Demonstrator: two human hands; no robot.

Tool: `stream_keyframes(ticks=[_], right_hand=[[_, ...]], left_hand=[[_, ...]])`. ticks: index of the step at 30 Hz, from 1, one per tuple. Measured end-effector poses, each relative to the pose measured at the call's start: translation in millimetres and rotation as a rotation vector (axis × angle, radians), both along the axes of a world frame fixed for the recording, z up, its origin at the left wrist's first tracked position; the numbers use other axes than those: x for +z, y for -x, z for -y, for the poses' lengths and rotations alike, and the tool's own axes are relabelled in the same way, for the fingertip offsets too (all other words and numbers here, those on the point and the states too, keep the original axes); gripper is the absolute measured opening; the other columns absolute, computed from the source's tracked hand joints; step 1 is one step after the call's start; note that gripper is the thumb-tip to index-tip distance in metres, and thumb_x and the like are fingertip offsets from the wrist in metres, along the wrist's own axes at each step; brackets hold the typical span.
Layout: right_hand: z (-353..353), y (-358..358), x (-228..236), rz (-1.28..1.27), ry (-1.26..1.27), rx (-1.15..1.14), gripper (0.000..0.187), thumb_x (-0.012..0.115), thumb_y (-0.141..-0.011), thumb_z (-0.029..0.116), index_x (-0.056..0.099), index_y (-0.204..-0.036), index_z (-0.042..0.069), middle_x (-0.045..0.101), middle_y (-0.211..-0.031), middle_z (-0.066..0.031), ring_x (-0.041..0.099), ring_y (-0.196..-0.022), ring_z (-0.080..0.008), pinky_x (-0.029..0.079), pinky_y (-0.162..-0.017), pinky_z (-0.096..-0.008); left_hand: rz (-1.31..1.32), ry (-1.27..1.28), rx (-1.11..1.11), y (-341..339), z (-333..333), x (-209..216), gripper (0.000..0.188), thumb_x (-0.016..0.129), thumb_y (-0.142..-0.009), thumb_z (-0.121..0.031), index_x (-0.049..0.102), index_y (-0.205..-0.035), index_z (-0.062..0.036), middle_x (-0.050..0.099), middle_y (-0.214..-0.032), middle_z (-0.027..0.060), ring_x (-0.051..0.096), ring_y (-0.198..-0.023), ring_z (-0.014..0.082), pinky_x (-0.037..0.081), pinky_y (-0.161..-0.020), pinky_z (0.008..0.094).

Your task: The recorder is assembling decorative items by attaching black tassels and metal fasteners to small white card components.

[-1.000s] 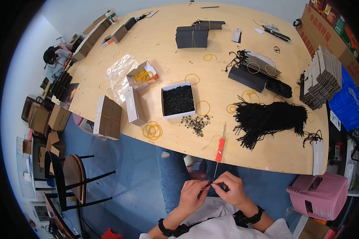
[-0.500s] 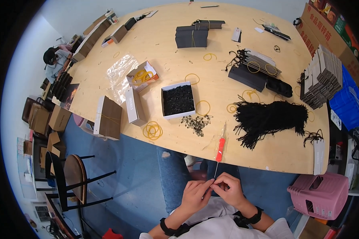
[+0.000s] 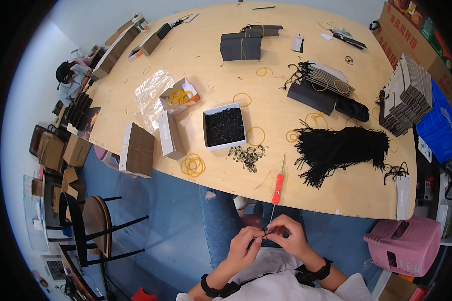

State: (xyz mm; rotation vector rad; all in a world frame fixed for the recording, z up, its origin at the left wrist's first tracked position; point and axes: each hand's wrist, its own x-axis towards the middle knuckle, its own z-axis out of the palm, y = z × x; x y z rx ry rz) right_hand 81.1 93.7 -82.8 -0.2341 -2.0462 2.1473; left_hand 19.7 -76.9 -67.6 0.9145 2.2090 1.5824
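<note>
Nearer the wearer than the white box (image 3: 225,147) and right of it, just off the worktop (image 3: 276,108) edge: left hand (image 3: 243,246) and right hand (image 3: 289,237), over the lap, fingertips almost meeting. Left grip: closed, thumb and finger pinching a dark strand (image 3: 265,234). Right grip: also closed, pinching the same strand from its side. Strand sits between the two sets of fingertips; too thin to make out more.

Red tool (image 3: 277,189) is on the near-right side of the white box, handle on the worktop, shaft overhanging the edge toward the hands. Can't tell if the shaft touches the fingers.

White box is full of small black bits. Just beside it, near side and slightly right: pins (image 3: 247,158), loose pile. Well right of it: black cords (image 3: 344,153), one bundle, loose ends splayed. Left and nearer: coiled yellow bands (image 3: 193,165). Left and farther: small open carton (image 3: 194,99), more bands inside. Directly left: two tag stacks (image 3: 137,153), on edge. Beyond it, farther side: dark stack (image 3: 240,48), banded.
</note>
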Motion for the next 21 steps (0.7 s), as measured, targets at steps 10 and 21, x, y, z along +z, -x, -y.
stream_keyframes(ticks=[10, 21], right_hand=[[-3, -1, 10, -0.181, -0.259, 0.060, 0.021, 0.075, -0.075, -0.004, 0.068, -0.094, 0.003, 0.064, -0.086, -0.0073, 0.063, -0.066, -0.0158, 0.049, -0.058, -0.0251], [-11, -12, -4, -0.275, -0.279, -0.046, 0.019, 0.073, -0.070, -0.012, 0.066, -0.081, 0.001, 0.069, -0.084, -0.0119, 0.068, -0.073, -0.0212, 0.054, -0.063, -0.0289]], left_hand=[[0.250, 0.014, -0.035, 1, -1, -2, 0.007, 0.059, -0.091, -0.002, 0.062, -0.095, 0.0016, 0.066, -0.090, 0.0110, 0.064, -0.080, 0.0172, 0.050, -0.072, 0.0273], [0.146, -0.123, -0.030, 1, -2, -4, 0.016, 0.066, -0.085, 0.006, 0.061, -0.099, 0.0016, 0.067, -0.090, 0.0147, 0.067, -0.087, 0.0187, 0.051, -0.084, 0.0286]])
